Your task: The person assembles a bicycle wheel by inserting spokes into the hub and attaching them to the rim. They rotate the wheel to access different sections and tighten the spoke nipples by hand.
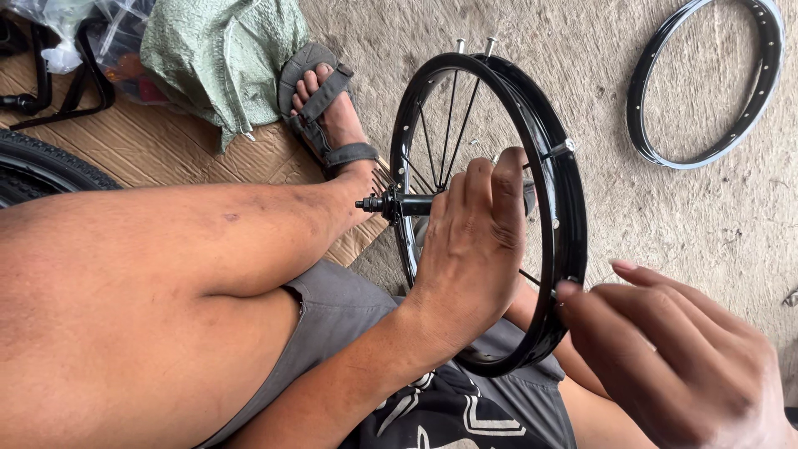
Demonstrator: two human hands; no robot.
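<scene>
Concrete floor, black rim (559, 208) upright on my lap: left hand (470, 249) wraps the hub (409, 204), right hand (665, 349) pinches narrow at a spoke nipple; I'd steady the hub, turn small.

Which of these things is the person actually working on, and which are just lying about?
In hand:
- black wheel rim, with spokes and hub axle
- left hand at the hub
- right hand at the rim's edge

Lying about:
- spare rim
- tyre
- green cloth
- cardboard
</scene>
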